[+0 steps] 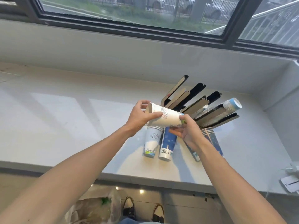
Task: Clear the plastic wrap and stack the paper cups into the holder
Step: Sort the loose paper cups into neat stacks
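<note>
A white paper cup stack (166,118) with line drawings lies sideways in the air, held at both ends. My left hand (140,118) grips its wide rim end; my right hand (187,131) holds the narrow end. Behind them stands the black cup holder (199,102) with tan-faced slats, one slot holding a stack of cups (229,105). On the counter below lie a white cup stack (152,143), a blue cup stack (168,144) and another blue stack (212,141), partly hidden by my right forearm.
The pale counter (64,118) runs under a dark-framed window (129,25). Crumpled clear plastic wrap (100,207) lies on the floor near my shoes. Papers (290,183) sit at the counter's right edge. A wall closes the right side.
</note>
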